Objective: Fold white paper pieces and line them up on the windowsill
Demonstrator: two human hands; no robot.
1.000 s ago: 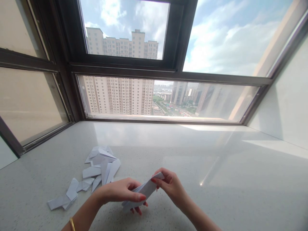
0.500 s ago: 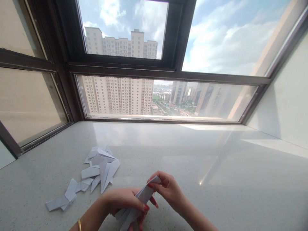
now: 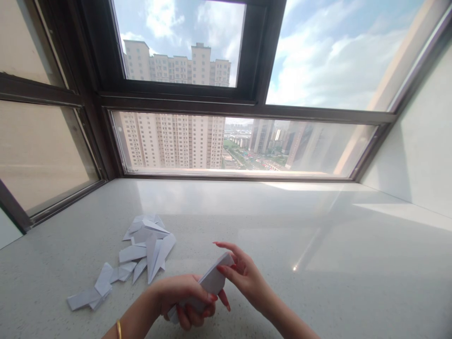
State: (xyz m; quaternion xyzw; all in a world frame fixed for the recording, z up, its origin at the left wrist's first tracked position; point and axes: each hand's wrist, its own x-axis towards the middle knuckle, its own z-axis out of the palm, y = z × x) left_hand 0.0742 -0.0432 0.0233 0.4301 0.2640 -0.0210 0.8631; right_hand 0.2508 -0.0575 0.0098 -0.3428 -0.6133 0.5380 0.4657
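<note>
My left hand (image 3: pixel 185 299) is wrapped round a narrow piece of folded white paper (image 3: pixel 214 278), with the fingers curled under it and the thumb along its side. The paper slants up to the right, and its lower end sticks out below my palm. At the upper end, the thumb of my right hand (image 3: pixel 247 273) presses on the paper, while the index finger is raised off it. The other fingers of that hand are partly hidden behind the paper's tip. Left of my hands lies a loose heap of folded white paper pieces (image 3: pixel 152 247), some of them pointed.
A speckled pale stone sill (image 3: pixel 300 235) lies under everything. Several more folded paper strips (image 3: pixel 84 298) lie at the lower left. Dark window frames (image 3: pixel 183 104) rise at the back and left, and a white wall (image 3: pixel 420 141) stands at the right.
My left fingers have closed round the lower paper, whose loose layers were fanned out before. My right index finger has lifted off the upper end, and the layers there now lie flatter together.
</note>
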